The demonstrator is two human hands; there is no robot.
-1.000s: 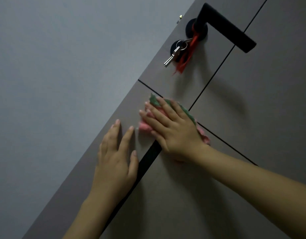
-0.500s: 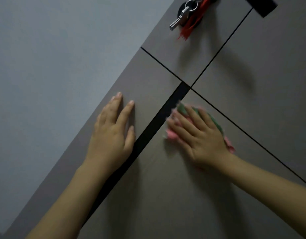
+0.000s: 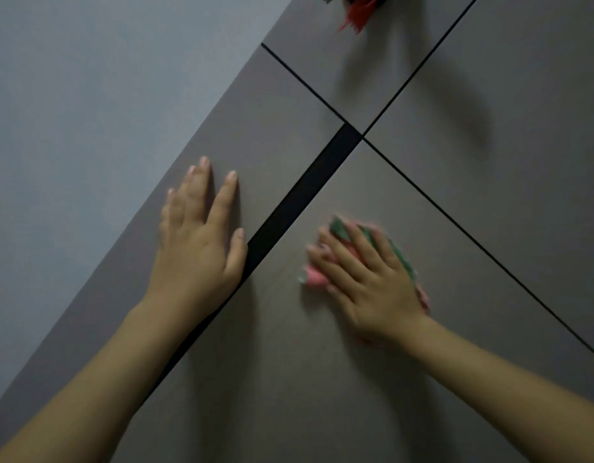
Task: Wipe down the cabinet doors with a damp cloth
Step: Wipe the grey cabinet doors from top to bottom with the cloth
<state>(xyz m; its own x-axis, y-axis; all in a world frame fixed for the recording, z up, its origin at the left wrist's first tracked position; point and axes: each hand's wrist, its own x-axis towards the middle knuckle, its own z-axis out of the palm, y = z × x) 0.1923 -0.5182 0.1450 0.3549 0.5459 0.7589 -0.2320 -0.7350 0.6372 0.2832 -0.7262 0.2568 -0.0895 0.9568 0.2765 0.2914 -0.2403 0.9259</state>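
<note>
A pink and green cloth (image 3: 317, 277) lies flat against a grey-brown cabinet door (image 3: 289, 379), under my right hand (image 3: 369, 279). That hand presses the cloth with straight, spread fingers; the cloth's edges show past the fingertips and beside the wrist. My left hand (image 3: 198, 242) rests flat on the narrower neighbouring door panel (image 3: 272, 135), fingers straight, its thumb at the edge of the black gap (image 3: 302, 195) between the two doors. The view is tilted, so the doors run diagonally.
A plain grey wall (image 3: 88, 128) fills the left side. Thin dark seams split the cabinet front into several panels. A red tassel (image 3: 357, 13) hangs at the top edge, casting a shadow on the upper panels.
My right hand slid the cloth down the door, away from the handle and keys, which have left the view. My left hand stays flat on the left panel.
</note>
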